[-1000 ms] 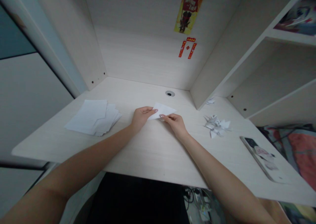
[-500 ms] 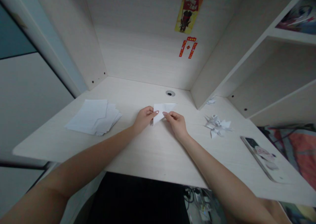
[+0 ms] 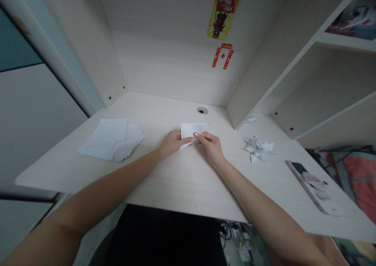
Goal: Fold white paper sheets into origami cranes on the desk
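Note:
A small white sheet of paper [image 3: 190, 130] is held just above the middle of the pale wooden desk [image 3: 182, 176]. My left hand [image 3: 172, 142] pinches its lower left edge with the fingers curled. My right hand [image 3: 210, 145] pinches its lower right part, thumb and fingertips pressed together on the paper. The two hands nearly touch at the sheet's bottom corner. The upper part of the paper stands free above the fingers.
A loose stack of white sheets [image 3: 111, 138] lies at the left of the desk. Several folded paper pieces [image 3: 257, 148] sit to the right, with a phone [image 3: 313, 187] near the right edge. A cable hole [image 3: 202, 110] is behind the hands, shelf walls to the right.
The paper has been turned and lifted from lying flat to standing more upright between both hands. The hands have drawn closer together at its lower corner.

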Motion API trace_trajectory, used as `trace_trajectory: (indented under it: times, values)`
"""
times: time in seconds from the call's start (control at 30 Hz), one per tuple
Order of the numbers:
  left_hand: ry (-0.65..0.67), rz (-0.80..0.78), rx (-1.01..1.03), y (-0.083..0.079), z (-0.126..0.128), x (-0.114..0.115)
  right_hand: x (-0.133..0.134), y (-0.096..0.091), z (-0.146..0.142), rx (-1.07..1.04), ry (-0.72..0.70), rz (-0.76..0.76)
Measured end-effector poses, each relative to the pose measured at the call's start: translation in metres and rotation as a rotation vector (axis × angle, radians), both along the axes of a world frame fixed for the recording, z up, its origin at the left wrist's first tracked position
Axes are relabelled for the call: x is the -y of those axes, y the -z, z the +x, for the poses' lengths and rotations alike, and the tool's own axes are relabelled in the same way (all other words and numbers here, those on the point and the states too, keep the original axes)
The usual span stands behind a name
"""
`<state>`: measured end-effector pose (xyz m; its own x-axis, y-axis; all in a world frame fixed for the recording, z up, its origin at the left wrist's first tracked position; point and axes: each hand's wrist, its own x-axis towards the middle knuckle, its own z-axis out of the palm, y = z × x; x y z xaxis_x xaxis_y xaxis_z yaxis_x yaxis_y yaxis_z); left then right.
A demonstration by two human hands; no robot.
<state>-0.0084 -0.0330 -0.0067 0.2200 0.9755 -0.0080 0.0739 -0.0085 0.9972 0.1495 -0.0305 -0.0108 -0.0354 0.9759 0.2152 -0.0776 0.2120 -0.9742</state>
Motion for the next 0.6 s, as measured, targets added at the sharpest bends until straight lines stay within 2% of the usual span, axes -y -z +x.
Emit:
trace_trajectory:
  times: [0.17, 0.27, 0.6]
  values:
    - [0.050, -0.035, -0.013, 0.001, 0.000, -0.001, -0.010, 0.000, 0.009, -0.186, 0.097, -0.141]
    - [0.056, -0.042, -0.034, 0.003, 0.002, -0.001, -0.016, -0.001, 0.015, -0.273, 0.155, -0.169]
    - [0.041, -0.053, -0.039, -0.003, 0.006, 0.002, -0.012, 0.005, 0.009, -0.259, 0.290, -0.035]
